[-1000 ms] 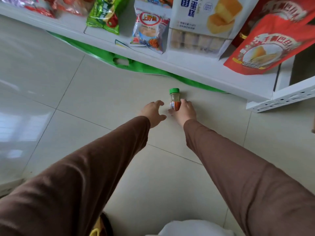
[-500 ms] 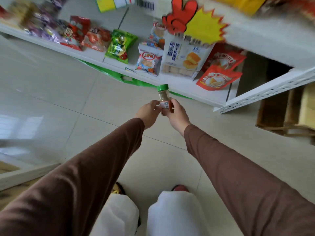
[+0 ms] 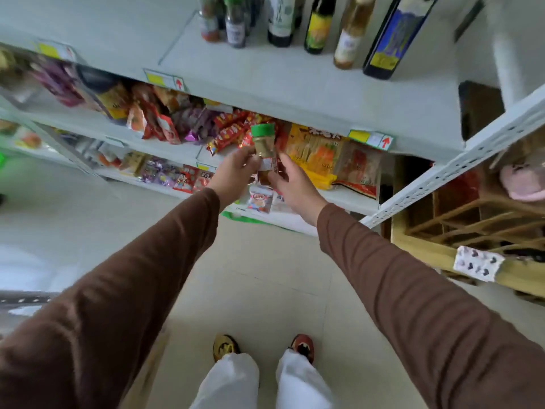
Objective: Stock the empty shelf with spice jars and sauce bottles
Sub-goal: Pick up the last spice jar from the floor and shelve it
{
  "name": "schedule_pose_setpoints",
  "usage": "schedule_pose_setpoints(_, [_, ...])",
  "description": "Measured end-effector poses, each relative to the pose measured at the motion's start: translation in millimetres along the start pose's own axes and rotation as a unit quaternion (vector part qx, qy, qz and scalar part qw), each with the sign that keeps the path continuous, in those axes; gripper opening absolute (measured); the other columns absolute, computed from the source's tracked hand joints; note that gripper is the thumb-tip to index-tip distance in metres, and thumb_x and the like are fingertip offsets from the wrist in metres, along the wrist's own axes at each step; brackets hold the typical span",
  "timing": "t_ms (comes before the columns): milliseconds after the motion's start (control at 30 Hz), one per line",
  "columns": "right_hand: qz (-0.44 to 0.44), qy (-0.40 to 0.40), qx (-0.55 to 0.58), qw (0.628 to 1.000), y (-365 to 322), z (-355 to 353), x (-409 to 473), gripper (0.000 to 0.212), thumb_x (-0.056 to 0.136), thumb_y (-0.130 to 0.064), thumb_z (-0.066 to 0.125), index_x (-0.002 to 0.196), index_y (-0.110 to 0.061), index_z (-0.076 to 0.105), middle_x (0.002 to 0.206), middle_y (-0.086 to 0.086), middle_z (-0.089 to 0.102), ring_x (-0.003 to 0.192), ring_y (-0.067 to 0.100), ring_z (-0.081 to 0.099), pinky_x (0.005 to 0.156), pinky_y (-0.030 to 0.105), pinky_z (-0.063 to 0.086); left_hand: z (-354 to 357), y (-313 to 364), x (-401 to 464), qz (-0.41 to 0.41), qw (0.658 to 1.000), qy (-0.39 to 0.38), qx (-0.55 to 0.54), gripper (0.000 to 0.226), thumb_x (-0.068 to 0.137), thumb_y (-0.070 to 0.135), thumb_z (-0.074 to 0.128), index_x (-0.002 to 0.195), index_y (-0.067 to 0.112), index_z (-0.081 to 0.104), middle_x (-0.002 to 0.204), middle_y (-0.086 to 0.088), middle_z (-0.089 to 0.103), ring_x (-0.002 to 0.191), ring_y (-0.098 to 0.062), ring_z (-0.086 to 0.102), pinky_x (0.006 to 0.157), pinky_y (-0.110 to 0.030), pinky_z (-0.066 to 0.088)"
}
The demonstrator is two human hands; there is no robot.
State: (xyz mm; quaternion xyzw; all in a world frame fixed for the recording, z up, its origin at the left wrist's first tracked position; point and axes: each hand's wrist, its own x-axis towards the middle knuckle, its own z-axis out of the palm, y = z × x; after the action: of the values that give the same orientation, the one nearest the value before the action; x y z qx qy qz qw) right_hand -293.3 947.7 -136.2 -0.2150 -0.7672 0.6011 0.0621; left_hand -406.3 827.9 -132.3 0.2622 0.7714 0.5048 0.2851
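Note:
A small spice jar (image 3: 264,144) with a green cap and tan powder is upright in front of me, below the front edge of the upper white shelf (image 3: 295,81). My left hand (image 3: 234,174) pinches its lower part from the left. My right hand (image 3: 290,184) holds it from the right, fingers curled at the label. On the upper shelf stand several sauce bottles (image 3: 318,25) and small spice jars (image 3: 234,28) toward the back.
Lower shelves hold many snack packets (image 3: 165,119) and yellow-orange bags (image 3: 318,154). A perforated white upright (image 3: 460,166) ends the unit on the right. Beside it sits a wooden crate (image 3: 460,231). My feet stand on pale floor tiles (image 3: 259,278).
I have stood up from the floor, and both hands have raised the jar from the tiles to just below the upper shelf. The left hand now grips the jar too.

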Motion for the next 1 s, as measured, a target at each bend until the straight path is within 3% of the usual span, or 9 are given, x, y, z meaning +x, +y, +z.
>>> schedule_pose_setpoints(133, [-0.031, 0.011, 0.016, 0.999, -78, -7, 16, 0.061, 0.103, -0.007, 0.05, 0.158, -0.022, 0.027, 0.14, 0.008, 0.058, 0.122, 0.018, 0.06, 0.107, 0.033, 0.047, -50, 75, 3, 0.05, 0.996, 0.011, -0.072, 0.024, 0.102, 0.012, 0.05, 0.125, 0.008, 0.058, 0.106, -0.011, 0.067, 0.092, -0.022, 0.064, 0.083, -0.037, 0.057])
schedule_pose_setpoints(233, [-0.069, 0.042, -0.01, 0.997, -117, -5, 28, 0.062, 0.102, -0.01, 0.054, 0.157, -0.024, 0.03, 0.14, 0.004, 0.059, 0.126, 0.017, 0.058, 0.111, 0.038, 0.045, -75, 110, 6, 0.067, 0.995, 0.014, -0.066, 0.029, 0.101, 0.015, 0.054, 0.129, 0.007, 0.058, 0.113, -0.013, 0.069, 0.093, -0.022, 0.069, 0.082, -0.033, 0.06])
schedule_pose_setpoints(367, [-0.108, 0.088, -0.026, 0.99, -148, 8, 47, 0.059, 0.098, -0.01, 0.061, 0.151, -0.019, 0.039, 0.141, 0.006, 0.059, 0.127, 0.019, 0.057, 0.107, 0.037, 0.047, -100, 136, 13, 0.085, 0.994, 0.028, -0.07, 0.032, 0.098, 0.016, 0.06, 0.129, 0.01, 0.061, 0.118, -0.015, 0.066, 0.101, -0.028, 0.07, 0.089, -0.045, 0.059])
schedule_pose_setpoints(533, [-0.119, 0.13, -0.035, 0.984, -170, 24, 82, 0.047, 0.089, -0.019, 0.074, 0.133, -0.018, 0.057, 0.116, 0.0, 0.068, 0.106, 0.015, 0.063, 0.09, 0.028, 0.049, -129, 154, 37, 0.093, 0.992, 0.076, -0.05, 0.029, 0.093, 0.025, 0.067, 0.12, 0.013, 0.066, 0.104, -0.004, 0.068, 0.094, -0.022, 0.069, 0.087, -0.049, 0.058])
schedule_pose_setpoints(667, [-0.135, 0.171, -0.043, 0.975, -189, 27, 125, 0.046, 0.079, -0.026, 0.083, 0.121, -0.021, 0.064, 0.108, 0.002, 0.068, 0.098, 0.017, 0.065, 0.089, 0.036, 0.055, -151, 169, 76, 0.096, 0.99, 0.089, -0.042, 0.03, 0.085, 0.035, 0.075, 0.109, 0.018, 0.07, 0.096, 0.002, 0.072, 0.096, -0.022, 0.071, 0.088, -0.046, 0.059])
schedule_pose_setpoints(767, [-0.169, 0.167, -0.024, 0.971, -203, 20, 161, 0.048, 0.076, -0.021, 0.085, 0.119, -0.02, 0.065, 0.109, 0.001, 0.07, 0.099, 0.016, 0.066, 0.092, 0.039, 0.056, -164, 183, 113, 0.101, 0.987, 0.094, -0.081, 0.03, 0.082, 0.027, 0.079, 0.107, 0.012, 0.07, 0.099, -0.008, 0.074, 0.094, -0.024, 0.072, 0.087, -0.048, 0.059])
schedule_pose_setpoints(833, [-0.174, 0.154, -0.014, 0.973, -212, 10, 179, 0.051, 0.079, -0.023, 0.084, 0.125, -0.02, 0.063, 0.115, 0.002, 0.067, 0.102, 0.014, 0.065, 0.09, 0.033, 0.056, -174, 192, 135, 0.109, 0.987, 0.087, -0.086, 0.034, 0.084, 0.023, 0.078, 0.111, 0.005, 0.068, 0.108, -0.019, 0.072, 0.091, -0.021, 0.071, 0.083, -0.045, 0.06])
schedule_pose_setpoints(933, [-0.144, 0.107, 0.033, 0.983, -218, -7, 202, 0.049, 0.089, -0.011, 0.074, 0.135, -0.009, 0.057, 0.115, 0.001, 0.065, 0.092, -0.002, 0.059, 0.066, 0.007, 0.049, -190, 203, 161, 0.117, 0.986, 0.061, -0.097, 0.033, 0.088, 0.018, 0.074, 0.118, 0.006, 0.066, 0.11, -0.013, 0.071, 0.091, -0.014, 0.07, 0.076, -0.031, 0.059])
schedule_pose_setpoints(1000, [-0.127, 0.093, 0.044, 0.987, -220, -14, 220, 0.048, 0.091, -0.01, 0.072, 0.136, -0.009, 0.056, 0.116, 0.002, 0.066, 0.092, 0.0, 0.062, 0.071, 0.013, 0.051, -198, 209, 176, 0.121, 0.986, 0.039, -0.109, 0.035, 0.091, 0.017, 0.071, 0.123, 0.006, 0.063, 0.107, -0.005, 0.071, 0.091, -0.01, 0.07, 0.075, -0.025, 0.056])
